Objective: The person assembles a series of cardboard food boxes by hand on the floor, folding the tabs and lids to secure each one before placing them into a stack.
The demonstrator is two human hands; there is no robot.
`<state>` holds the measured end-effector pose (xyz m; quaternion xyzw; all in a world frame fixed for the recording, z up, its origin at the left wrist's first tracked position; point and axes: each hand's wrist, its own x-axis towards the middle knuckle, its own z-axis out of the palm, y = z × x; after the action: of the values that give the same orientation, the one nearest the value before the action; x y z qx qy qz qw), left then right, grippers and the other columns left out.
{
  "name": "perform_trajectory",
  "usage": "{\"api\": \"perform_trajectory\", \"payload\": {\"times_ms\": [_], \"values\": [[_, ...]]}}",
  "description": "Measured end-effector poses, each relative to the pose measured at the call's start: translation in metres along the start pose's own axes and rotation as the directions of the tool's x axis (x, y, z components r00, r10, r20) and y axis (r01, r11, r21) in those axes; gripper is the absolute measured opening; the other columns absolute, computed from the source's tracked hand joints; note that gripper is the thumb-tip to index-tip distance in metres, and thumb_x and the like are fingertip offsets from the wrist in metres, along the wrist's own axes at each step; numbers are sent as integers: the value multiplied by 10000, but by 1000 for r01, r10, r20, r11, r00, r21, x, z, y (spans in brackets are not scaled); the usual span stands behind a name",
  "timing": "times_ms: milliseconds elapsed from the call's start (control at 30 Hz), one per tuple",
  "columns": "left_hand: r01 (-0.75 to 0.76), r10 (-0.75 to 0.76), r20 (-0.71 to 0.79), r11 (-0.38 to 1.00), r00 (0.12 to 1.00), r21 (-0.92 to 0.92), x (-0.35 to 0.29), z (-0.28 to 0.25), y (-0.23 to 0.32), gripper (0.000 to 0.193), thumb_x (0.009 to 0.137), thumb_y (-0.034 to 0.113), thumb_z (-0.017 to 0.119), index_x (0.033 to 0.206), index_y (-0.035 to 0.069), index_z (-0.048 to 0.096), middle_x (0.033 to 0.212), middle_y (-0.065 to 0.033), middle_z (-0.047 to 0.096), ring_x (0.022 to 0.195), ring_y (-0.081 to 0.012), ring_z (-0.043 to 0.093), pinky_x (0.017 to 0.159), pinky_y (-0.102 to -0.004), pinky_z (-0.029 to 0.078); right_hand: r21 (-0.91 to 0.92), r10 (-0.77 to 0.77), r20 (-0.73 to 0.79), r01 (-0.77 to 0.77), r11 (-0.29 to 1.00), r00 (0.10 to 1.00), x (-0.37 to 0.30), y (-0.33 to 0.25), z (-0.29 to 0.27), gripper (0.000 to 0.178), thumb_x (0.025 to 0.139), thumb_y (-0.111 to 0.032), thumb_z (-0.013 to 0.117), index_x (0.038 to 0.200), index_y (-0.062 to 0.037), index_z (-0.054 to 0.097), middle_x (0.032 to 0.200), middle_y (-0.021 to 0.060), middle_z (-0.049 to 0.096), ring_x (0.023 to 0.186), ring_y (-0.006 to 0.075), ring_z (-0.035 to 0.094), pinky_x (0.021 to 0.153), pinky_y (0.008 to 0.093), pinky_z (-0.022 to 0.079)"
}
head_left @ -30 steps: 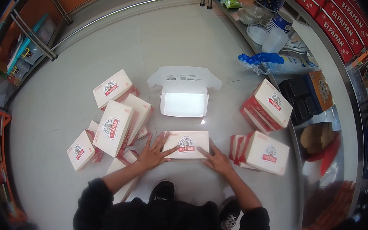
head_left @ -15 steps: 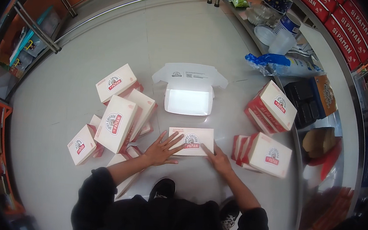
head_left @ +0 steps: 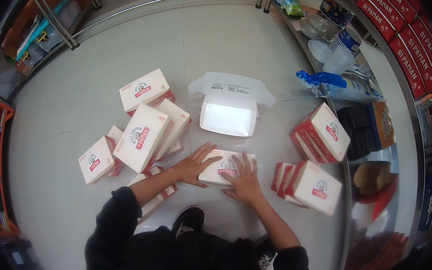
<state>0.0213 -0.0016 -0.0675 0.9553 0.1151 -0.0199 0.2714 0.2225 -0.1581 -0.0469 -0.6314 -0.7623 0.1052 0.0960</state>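
Observation:
A closed cream food box (head_left: pixel 226 164) with a red and black logo lies in front of my feet. My left hand (head_left: pixel 193 165) rests over its left end, with the fingers stretched out. Spread across its top and right side are the fingers of my right hand (head_left: pixel 246 181). Just beyond stands an open box (head_left: pixel 227 118), its white inside bare and its lid tilted away from me. Several closed boxes are heaped on the left, among them a large front one (head_left: pixel 142 136). More boxes (head_left: pixel 324 131) are piled on the right.
A low metal shelf on the right bears a blue and clear plastic pack (head_left: pixel 336 86), paper cups (head_left: pixel 346 41) and black containers (head_left: pixel 358 127). Red boxes (head_left: pixel 418 50) are stacked above. An orange crate (head_left: pixel 5 168) stands far left. My shoe (head_left: pixel 189 220) is near the box.
My right hand has moved from the box's right edge onto its top, fingers spreading. My left hand has drawn back toward its left end. The whole view has shifted slightly.

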Motion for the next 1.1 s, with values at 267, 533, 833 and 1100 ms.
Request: {"api": "perform_trajectory", "payload": {"times_ms": [267, 533, 833, 1100], "values": [[3, -137, -324, 924, 936, -382, 5, -27, 15, 1157, 580, 329, 873, 1449, 88, 149, 1464, -226, 158, 1386, -435, 152, 1119, -475, 254, 156, 12, -81, 1, 988, 997, 25, 14, 8, 723, 632, -435, 786, 1288, -328, 500, 1438, 272, 228, 1342, 449, 201, 1017, 633, 191], [-289, -40, -572, 833, 819, -472, -18, -85, 84, 719, 648, 281, 856, 1288, 180, 544, 1527, -238, 110, 1393, -406, 227, 1082, -479, 284, 617, 100, -584, 361, 699, 805, 20, -49, -40, 871, 720, -317, 804, 1416, -386, 285, 1461, 308, 149, 1309, 507, 274, 985, 554, 331], [-529, 43, -738, 725, 674, -441, -22, -97, 120, 612, 673, 310, 844, 1167, 156, 516, 1499, -294, 73, 1389, -465, 165, 1090, -506, 231, 630, 38, -637, 491, 602, 770, 14, -77, -74, 610, 780, -320, 758, 1276, -359, 406, 1467, 322, 82, 1343, 521, 210, 991, 558, 331], [-406, -35, -609, 715, 792, -570, -34, -100, 133, 661, 741, 297, 784, 1267, 152, 412, 1484, -280, 64, 1370, -409, 184, 1083, -477, 207, 640, 60, -589, 419, 644, 806, 10, -88, -85, 452, 903, -424, 576, 1308, -356, 388, 1476, 387, 5, 1365, 513, 172, 993, 524, 267]]}}
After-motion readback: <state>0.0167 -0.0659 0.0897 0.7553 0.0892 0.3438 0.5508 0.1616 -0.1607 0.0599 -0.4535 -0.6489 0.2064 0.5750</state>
